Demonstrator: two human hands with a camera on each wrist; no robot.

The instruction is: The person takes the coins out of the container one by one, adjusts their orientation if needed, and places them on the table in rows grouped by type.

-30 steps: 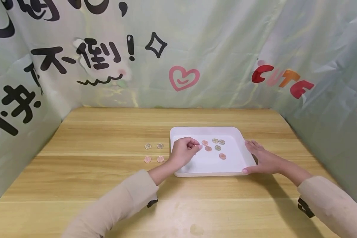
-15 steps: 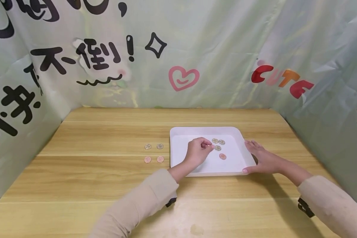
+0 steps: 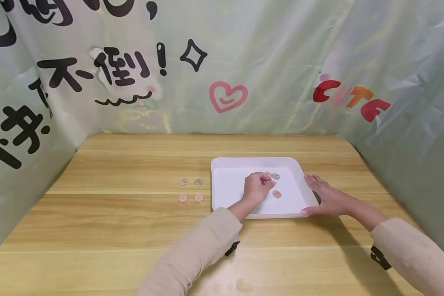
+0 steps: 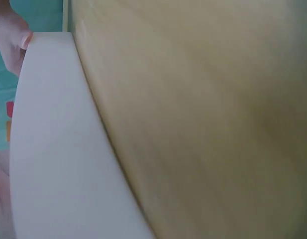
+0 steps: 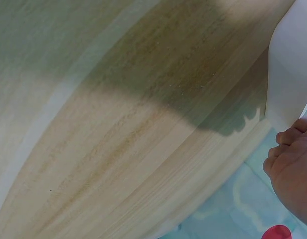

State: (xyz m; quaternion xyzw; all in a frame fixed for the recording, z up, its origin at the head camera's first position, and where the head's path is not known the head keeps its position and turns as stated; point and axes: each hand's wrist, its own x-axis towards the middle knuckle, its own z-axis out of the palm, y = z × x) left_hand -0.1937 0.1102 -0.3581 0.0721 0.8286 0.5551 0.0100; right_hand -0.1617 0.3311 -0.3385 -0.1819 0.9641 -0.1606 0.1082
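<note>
Curled fingers of the left hand (image 3: 258, 186) bunch together over the floor of the white tray (image 3: 225, 164), fingertips pointing down toward the coins; whether a coin is pinched between them cannot be told, since the hand covers that spot. The right hand (image 3: 327, 197) lies flat and relaxed against the tray's right rim, fingers straight, thumb along the near right corner. That tray sits on the wooden table (image 3: 133, 230) right of centre, its long axis running left to right, its near edge toward the person. Inside it a copper coin (image 3: 276, 194) lies just right of the left hand, and a silver coin (image 3: 275, 176) lies behind the knuckles, with another half hidden beside it. Four coins (image 3: 191, 189) lie on the bare wood left of the tray, two silver behind, two copper in front. Both wrist views are blurred: the left one shows only the tray's rim (image 4: 49, 149) and wood, the right one wood, a tray corner and fingertips (image 5: 290, 164).
</note>
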